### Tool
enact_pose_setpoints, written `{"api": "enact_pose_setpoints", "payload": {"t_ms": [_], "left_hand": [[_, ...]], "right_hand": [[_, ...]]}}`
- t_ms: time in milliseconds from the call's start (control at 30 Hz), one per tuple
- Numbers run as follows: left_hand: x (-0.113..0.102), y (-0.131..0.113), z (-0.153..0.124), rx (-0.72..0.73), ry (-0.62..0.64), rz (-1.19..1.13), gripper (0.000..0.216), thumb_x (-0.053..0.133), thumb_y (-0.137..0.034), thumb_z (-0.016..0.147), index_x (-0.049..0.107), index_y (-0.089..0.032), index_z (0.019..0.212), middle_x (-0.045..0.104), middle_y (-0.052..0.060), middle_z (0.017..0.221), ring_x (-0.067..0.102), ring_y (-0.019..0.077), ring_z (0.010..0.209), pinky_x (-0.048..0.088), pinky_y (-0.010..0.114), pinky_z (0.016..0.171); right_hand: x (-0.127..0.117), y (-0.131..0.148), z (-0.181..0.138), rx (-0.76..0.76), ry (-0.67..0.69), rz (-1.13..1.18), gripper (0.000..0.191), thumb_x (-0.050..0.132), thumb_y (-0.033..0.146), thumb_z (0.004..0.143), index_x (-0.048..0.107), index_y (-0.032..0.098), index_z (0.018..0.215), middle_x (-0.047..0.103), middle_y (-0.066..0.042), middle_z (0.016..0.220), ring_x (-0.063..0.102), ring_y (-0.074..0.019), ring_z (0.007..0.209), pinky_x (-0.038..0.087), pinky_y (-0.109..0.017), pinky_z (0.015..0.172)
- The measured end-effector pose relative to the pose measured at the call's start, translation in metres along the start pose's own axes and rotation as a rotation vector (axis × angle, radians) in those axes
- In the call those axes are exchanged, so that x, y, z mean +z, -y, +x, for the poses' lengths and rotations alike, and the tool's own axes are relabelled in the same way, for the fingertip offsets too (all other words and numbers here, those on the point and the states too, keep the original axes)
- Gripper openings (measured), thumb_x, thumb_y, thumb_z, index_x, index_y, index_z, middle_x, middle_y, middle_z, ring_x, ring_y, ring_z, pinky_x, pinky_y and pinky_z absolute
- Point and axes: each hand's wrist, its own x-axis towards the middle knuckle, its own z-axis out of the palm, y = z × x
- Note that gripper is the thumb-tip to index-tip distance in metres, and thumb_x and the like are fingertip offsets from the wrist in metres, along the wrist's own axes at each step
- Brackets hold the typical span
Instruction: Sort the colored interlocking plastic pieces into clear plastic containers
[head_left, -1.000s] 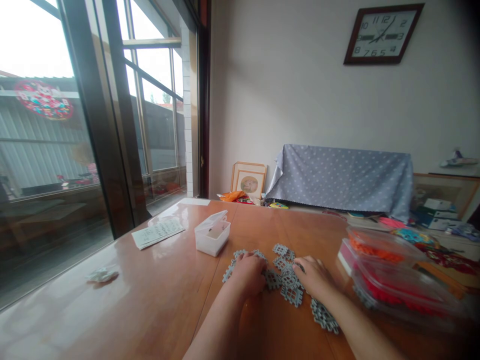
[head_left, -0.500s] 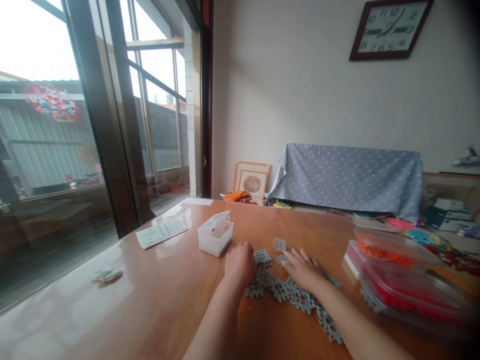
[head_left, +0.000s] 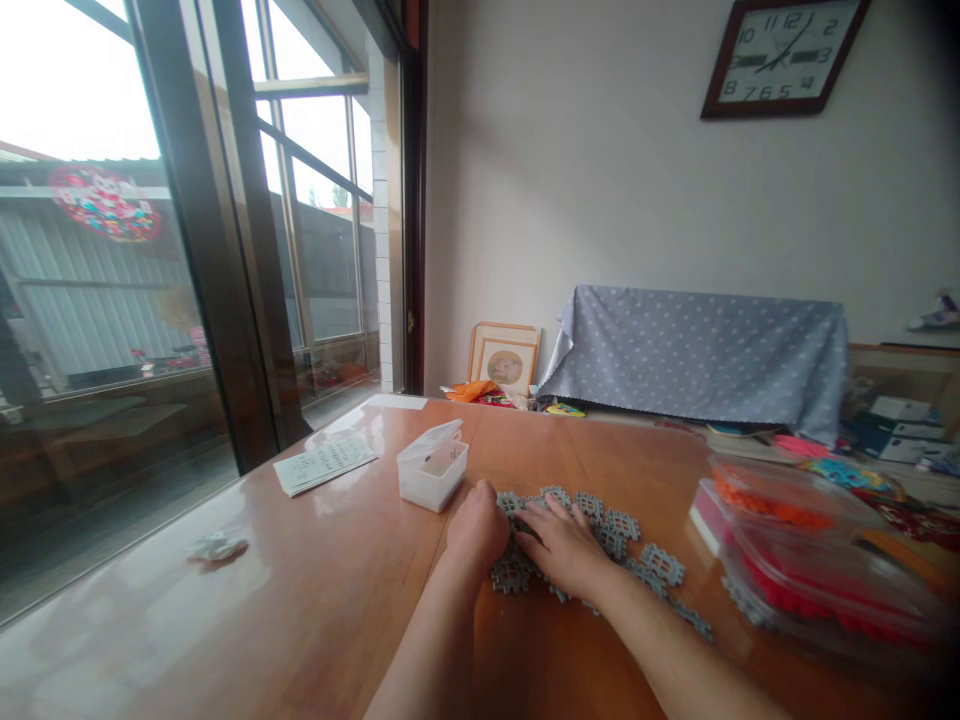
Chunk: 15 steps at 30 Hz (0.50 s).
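Several grey interlocking plastic pieces [head_left: 662, 564], square with notched edges and holes, lie in a loose cluster on the wooden table. My right hand [head_left: 562, 543] rests palm down over the middle of them, fingers stretched out and somewhat apart, hiding part of the heap. At the cluster's left edge is my left hand [head_left: 478, 525], its fingers curled into a fist beside the pieces. Whatever those fingers may hold is hidden. Just beyond my left hand stands a small white plastic box [head_left: 430, 483] with its lid up.
Stacked clear tubs [head_left: 825, 580] with red and orange pieces stand at the right. Papers with handwriting [head_left: 324, 464] lie left of the box, and a small crumpled packet [head_left: 216, 546] is nearer the window. The table [head_left: 300, 620] runs along the glass.
My right hand has moved left toward my left hand, over the grey pieces. Those pieces have shifted and sit differently, several now showing beyond the right hand. My left hand has barely moved.
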Motion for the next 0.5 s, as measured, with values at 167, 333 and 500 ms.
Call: {"api": "enact_pose_setpoints", "payload": {"t_ms": [167, 333, 500], "left_hand": [[-0.002, -0.002, -0.001, -0.004, -0.011, 0.011, 0.021, 0.042, -0.012, 0.094, 0.054, -0.017, 0.110, 0.072, 0.015, 0.113, 0.068, 0.0248, 0.109, 0.047, 0.032, 0.088], [-0.001, -0.001, 0.000, -0.008, -0.020, 0.044, 0.021, 0.042, -0.015, 0.095, 0.056, -0.018, 0.109, 0.072, 0.015, 0.113, 0.068, 0.0255, 0.110, 0.048, 0.033, 0.088], [0.004, 0.003, 0.002, 0.037, 0.053, 0.060, 0.021, 0.044, -0.017, 0.094, 0.059, -0.019, 0.108, 0.074, 0.012, 0.111, 0.069, 0.0247, 0.108, 0.049, 0.033, 0.089]], "right_hand": [[-0.001, -0.018, -0.006, 0.087, -0.077, -0.071, 0.050, 0.037, 0.058, 0.101, 0.067, 0.034, 0.132, 0.046, -0.006, 0.159, 0.024, -0.0362, 0.153, 0.007, -0.068, 0.118], [0.000, -0.018, -0.007, 0.084, -0.176, -0.057, 0.045, 0.039, 0.050, 0.101, 0.068, 0.030, 0.130, 0.052, -0.006, 0.154, 0.032, -0.0319, 0.150, 0.016, -0.060, 0.121], [0.004, -0.006, 0.000, 0.005, -0.051, -0.006, 0.058, 0.033, 0.057, 0.102, 0.048, 0.032, 0.151, 0.039, -0.003, 0.163, 0.021, -0.0334, 0.155, 0.015, -0.062, 0.122]]}}
